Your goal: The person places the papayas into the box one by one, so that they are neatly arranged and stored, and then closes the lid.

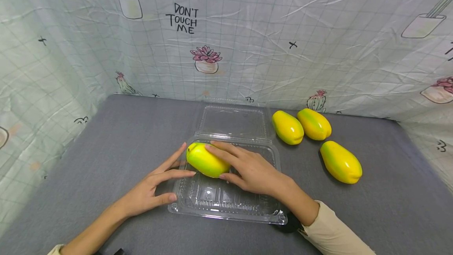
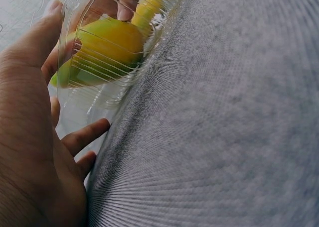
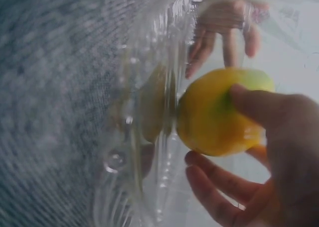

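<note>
A yellow-green papaya (image 1: 207, 161) is over the left part of a clear plastic clamshell box (image 1: 226, 213), whose lid (image 1: 233, 122) lies folded back behind it. My right hand (image 1: 253, 170) grips the papaya's right end, with the thumb on the near side and fingers on the far side. In the right wrist view the thumb (image 3: 254, 102) presses on the fruit. My left hand (image 1: 150, 188) is at the box's left rim, fingers spread, thumb apart. Its fingertips come close to the papaya's stem end. Through the clear wall, the left wrist view shows the papaya (image 2: 107, 50).
To the right of the box lie three more papayas: one (image 1: 288, 128) near the lid, another (image 1: 314, 124) beside it, and a third (image 1: 341, 162) nearer. A grey cloth (image 1: 116, 148) covers the table. A printed curtain (image 1: 247, 30) hangs behind and at both sides.
</note>
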`<action>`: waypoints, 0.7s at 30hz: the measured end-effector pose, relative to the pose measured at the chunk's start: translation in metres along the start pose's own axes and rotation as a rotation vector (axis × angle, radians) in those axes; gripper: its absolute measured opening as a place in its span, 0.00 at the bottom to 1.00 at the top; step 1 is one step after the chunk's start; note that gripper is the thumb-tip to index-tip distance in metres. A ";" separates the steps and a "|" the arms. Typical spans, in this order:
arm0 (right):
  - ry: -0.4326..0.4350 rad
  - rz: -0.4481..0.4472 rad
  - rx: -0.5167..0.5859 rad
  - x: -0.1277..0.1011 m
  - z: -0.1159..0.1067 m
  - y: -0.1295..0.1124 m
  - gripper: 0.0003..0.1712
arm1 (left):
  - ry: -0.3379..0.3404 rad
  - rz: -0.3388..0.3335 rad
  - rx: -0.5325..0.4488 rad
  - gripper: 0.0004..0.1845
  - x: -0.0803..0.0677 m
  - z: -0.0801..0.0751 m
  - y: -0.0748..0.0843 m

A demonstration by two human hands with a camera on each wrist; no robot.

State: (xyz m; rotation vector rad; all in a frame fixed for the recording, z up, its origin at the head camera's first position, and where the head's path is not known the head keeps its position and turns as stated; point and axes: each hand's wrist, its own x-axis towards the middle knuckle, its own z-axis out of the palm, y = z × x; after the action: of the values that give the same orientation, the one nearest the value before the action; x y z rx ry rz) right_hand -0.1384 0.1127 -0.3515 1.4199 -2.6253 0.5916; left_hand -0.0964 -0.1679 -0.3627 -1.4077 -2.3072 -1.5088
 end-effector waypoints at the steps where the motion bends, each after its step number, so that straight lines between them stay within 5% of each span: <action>1: 0.001 -0.002 0.001 0.000 0.000 0.000 0.41 | 0.000 -0.005 0.001 0.23 0.000 0.000 0.000; 21: 0.010 -0.003 -0.010 0.000 -0.002 0.000 0.40 | -0.001 -0.006 -0.003 0.23 0.000 -0.001 0.002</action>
State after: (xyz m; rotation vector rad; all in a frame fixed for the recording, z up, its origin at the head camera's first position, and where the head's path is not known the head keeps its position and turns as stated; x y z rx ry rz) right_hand -0.1385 0.1129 -0.3494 1.4139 -2.6143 0.5830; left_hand -0.0952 -0.1684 -0.3613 -1.4041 -2.3129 -1.5137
